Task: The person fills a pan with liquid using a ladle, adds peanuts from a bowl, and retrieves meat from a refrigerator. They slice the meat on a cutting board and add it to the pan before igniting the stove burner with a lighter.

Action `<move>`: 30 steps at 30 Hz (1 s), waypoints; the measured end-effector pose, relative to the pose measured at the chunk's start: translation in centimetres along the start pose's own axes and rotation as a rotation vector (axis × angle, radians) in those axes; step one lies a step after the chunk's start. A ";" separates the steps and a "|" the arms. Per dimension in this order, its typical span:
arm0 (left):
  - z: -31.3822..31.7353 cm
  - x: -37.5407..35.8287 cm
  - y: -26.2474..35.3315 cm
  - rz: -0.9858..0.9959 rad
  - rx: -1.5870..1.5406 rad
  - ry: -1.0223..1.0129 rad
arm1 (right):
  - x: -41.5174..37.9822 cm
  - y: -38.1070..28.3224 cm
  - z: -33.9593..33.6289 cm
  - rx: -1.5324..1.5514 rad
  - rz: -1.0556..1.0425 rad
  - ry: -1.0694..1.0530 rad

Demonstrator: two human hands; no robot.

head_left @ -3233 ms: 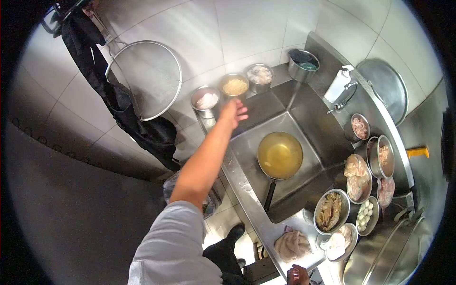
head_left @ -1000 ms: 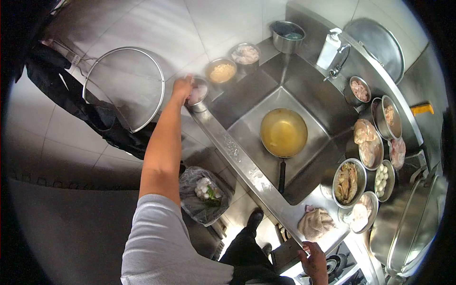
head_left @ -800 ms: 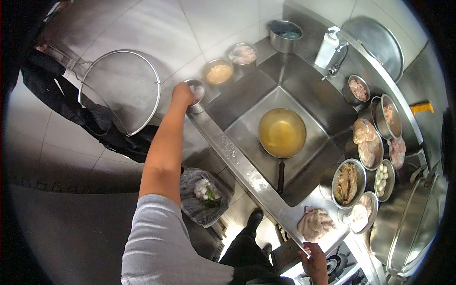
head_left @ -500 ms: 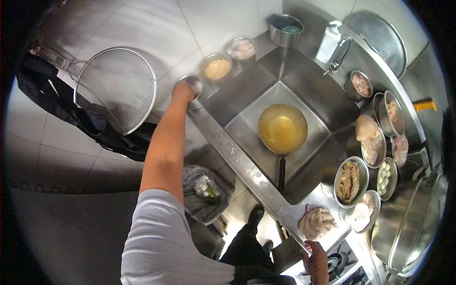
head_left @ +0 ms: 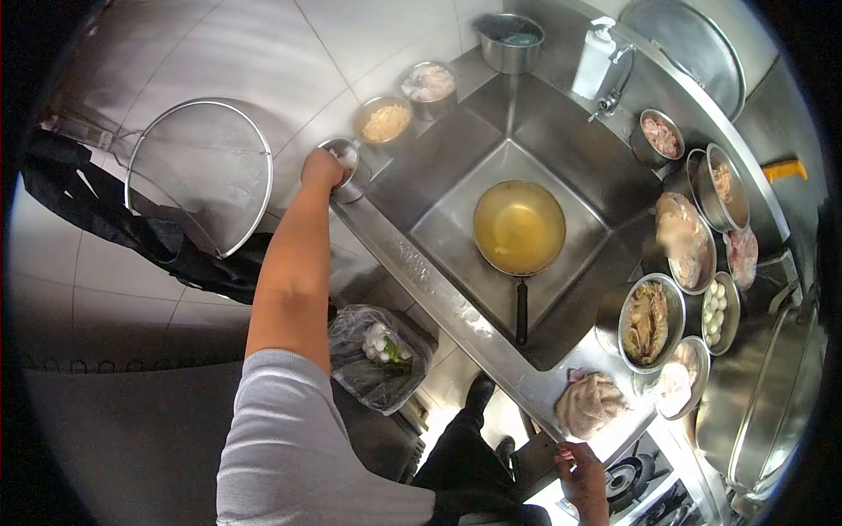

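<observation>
My left hand (head_left: 324,169) is at the far end of the sink's front ledge, closed on the near left rim of a small metal container (head_left: 355,186). Something whitish shows inside it; part of my fingers is hidden. My right hand (head_left: 583,480) hangs low by the front edge, fingers loosely bent and apart, with nothing visible in it. Nearest to it on the counter lies a crumpled beige cloth (head_left: 593,406). Within the steel sink (head_left: 447,219) rests a black-handled pan (head_left: 519,230) of yellowish liquid.
Metal bowls hold shrimp (head_left: 647,324), white eggs (head_left: 715,314) and pale meat (head_left: 660,138) along the right. Beyond my left hand stand a bowl of yellowish bits (head_left: 386,123) and a soap bottle (head_left: 594,60). A plastic-lined bin (head_left: 381,359) sits below; burners (head_left: 624,482) are at bottom right.
The view has shifted slightly, moving the far containers left. My left hand stays at the metal container, now more at its left rim. My right hand's fingers are more bent.
</observation>
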State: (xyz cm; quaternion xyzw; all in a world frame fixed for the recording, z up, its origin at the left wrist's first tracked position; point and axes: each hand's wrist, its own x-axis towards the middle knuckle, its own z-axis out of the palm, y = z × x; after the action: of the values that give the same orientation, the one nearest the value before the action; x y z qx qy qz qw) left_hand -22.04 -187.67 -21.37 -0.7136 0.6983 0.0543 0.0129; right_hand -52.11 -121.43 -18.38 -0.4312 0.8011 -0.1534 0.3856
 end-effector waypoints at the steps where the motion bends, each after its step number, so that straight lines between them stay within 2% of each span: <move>1: -0.8 -0.6 0.2 -0.002 0.000 0.001 | 0.0 -0.1 -0.1 -0.001 -0.002 0.000; 4: -2.4 -2.5 1.0 0.001 -0.029 0.001 | -0.1 -0.7 -0.6 0.036 0.007 0.005; 6: -2.0 -2.5 0.6 0.006 -0.049 0.185 | -0.2 -1.2 -0.9 0.059 0.042 0.011; 7: -2.1 -2.0 0.3 0.001 -0.046 0.195 | -0.1 -1.5 -0.9 0.062 0.032 0.011; 9: -2.2 -0.9 0.0 -0.159 -0.276 -0.158 | -0.3 -2.2 -1.0 0.307 0.072 0.010; 10: -2.1 -1.3 0.0 -0.194 -0.453 -0.107 | -0.3 -2.4 -1.1 0.321 0.052 0.004; 13: -2.1 -1.8 -0.4 -0.228 -0.630 -0.044 | -0.2 -3.4 -1.6 0.191 0.017 -0.012; 17: -2.5 -1.6 -1.1 -0.251 -0.616 -0.088 | -0.1 -3.0 -1.4 0.240 0.051 -0.029; 20: -2.6 -2.0 -1.5 -0.231 -0.534 -0.079 | 0.0 -2.5 -1.5 0.145 0.047 -0.046; 23: -1.5 -1.7 -2.0 -0.177 -0.567 0.022 | -0.3 -3.2 -2.0 0.297 0.032 -0.008; 25: -1.5 -0.7 -2.8 0.079 -0.199 -0.005 | -0.2 -4.0 -3.0 0.253 0.042 -0.025; 26: -2.1 -2.0 -2.0 0.077 -0.200 -0.009 | -0.3 -4.0 -3.1 0.250 0.045 -0.028; 28: -3.5 -4.1 -0.3 -0.234 -0.755 0.087 | -0.3 -3.9 -3.3 0.227 0.043 0.005; 30: -2.1 -2.7 -1.5 -0.262 -0.819 0.018 | -0.5 -2.7 -2.8 0.248 0.048 0.006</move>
State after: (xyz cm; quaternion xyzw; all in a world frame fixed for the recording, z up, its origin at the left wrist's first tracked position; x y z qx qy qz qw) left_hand -20.47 -185.16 -19.08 -0.7428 0.5228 0.3189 -0.2707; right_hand -52.46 -122.80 -14.76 -0.3607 0.7871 -0.2431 0.4372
